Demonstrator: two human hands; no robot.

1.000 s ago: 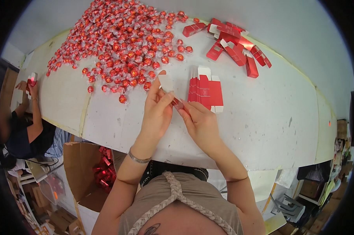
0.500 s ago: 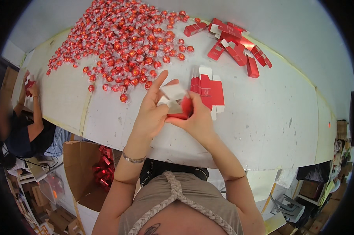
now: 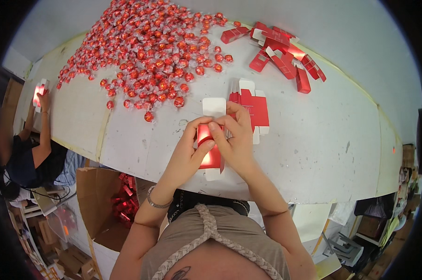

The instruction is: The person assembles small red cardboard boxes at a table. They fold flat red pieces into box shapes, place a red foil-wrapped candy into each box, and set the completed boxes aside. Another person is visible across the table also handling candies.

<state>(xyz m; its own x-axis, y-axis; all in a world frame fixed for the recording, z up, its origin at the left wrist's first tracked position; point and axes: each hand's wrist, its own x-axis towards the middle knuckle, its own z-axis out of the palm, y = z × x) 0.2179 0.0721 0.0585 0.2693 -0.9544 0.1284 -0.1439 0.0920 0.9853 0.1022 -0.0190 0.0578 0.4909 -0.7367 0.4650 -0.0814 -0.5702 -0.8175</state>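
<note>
Between my hands is a small red carton (image 3: pixel 210 161), white inside, with one white flap raised at its far end and another sticking out at the near end. My left hand (image 3: pixel 188 145) grips its left side, thumb lying across the red face. On the right side and far edge, my right hand (image 3: pixel 233 135) holds it with bent fingers. Just beyond my right hand lie flat, unfolded red cartons (image 3: pixel 257 111) with white tabs. A large heap of red-wrapped candies (image 3: pixel 150 56) with clear twisted ends spreads over the table at the far left.
Several folded red cartons (image 3: pixel 281 51) lie piled at the back right of the white table (image 3: pixel 313 140). Below the table's left front edge stands a brown cardboard box (image 3: pixel 96 205) holding shiny red pieces. At far left another person's hands (image 3: pixel 43 100) hold a red carton.
The carton has turned from its open end facing me to lying lengthwise, red face up, nearer my body. Both hands have shifted their grip on it.
</note>
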